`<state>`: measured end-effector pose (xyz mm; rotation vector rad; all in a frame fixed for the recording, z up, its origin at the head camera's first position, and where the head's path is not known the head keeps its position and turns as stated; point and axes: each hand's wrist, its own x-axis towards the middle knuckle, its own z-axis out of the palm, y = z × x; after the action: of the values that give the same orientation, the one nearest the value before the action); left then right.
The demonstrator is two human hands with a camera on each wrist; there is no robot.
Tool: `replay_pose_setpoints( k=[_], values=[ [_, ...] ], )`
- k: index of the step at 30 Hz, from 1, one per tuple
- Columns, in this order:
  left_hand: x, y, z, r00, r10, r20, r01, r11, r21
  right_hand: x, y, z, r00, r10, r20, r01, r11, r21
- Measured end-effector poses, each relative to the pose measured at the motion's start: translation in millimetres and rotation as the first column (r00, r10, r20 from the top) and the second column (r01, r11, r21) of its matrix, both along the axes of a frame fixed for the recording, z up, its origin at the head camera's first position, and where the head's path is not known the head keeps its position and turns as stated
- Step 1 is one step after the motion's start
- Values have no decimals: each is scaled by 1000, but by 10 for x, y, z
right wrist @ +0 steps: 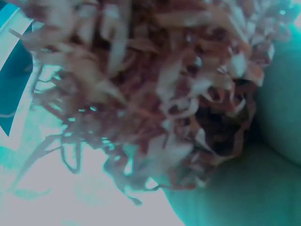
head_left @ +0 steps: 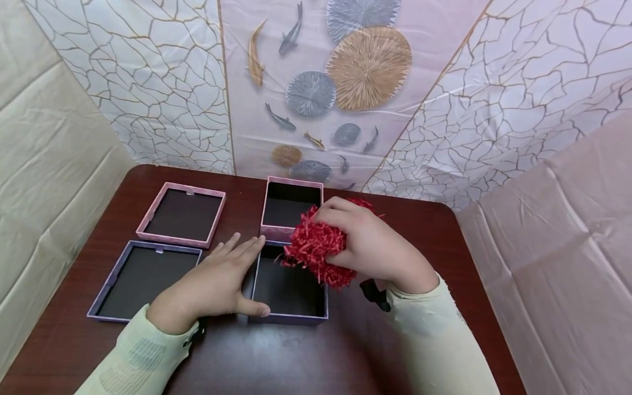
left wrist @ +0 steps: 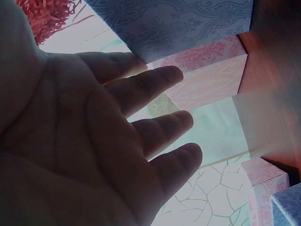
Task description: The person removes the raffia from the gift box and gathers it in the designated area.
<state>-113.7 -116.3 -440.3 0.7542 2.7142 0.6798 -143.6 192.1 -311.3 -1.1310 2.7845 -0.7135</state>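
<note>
A clump of red shredded paper (head_left: 318, 241) hangs over the right part of an open purple box (head_left: 291, 317) with a black inside. My right hand (head_left: 372, 241) grips the clump from above, and in the right wrist view the shredded paper (right wrist: 141, 84) fills most of the picture. At the left side of the purple box, my left hand (head_left: 217, 282) is spread with straight fingers; whether it presses the wall cannot be told. The left wrist view shows the palm of the left hand (left wrist: 99, 127) near the box's patterned blue-purple side (left wrist: 183, 28).
Behind the purple box stands an open pink box (head_left: 278, 230). To the left lie a pink lid (head_left: 182, 214) and a purple lid (head_left: 143, 280), dark insides up. All rest on a dark red-brown table (head_left: 276, 356), with patterned cloth (head_left: 168, 71) hanging behind.
</note>
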Motion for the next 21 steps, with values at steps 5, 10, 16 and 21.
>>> replay_pose_setpoints(
  k=[5, 10, 16, 21],
  values=[
    [-2, 1, -18, 1000, -2, -9, 2, 1000, 0, 40, 157, -60, 994, -96, -47, 91, 991, -98],
    [-5, 1, -27, 1000, -2, -8, 3, 1000, 2, 85, 311, -162, 982, -181, -53, 171, 973, -158],
    [-2, -1, -36, 1000, -2, -14, 2, 1000, 11, 118, 504, -346, 960, -277, -32, 262, 938, -227],
    [1, 0, -54, 999, -4, -34, 4, 1000, 23, 149, 664, -553, 934, -357, 18, 347, 892, -290]
  ],
)
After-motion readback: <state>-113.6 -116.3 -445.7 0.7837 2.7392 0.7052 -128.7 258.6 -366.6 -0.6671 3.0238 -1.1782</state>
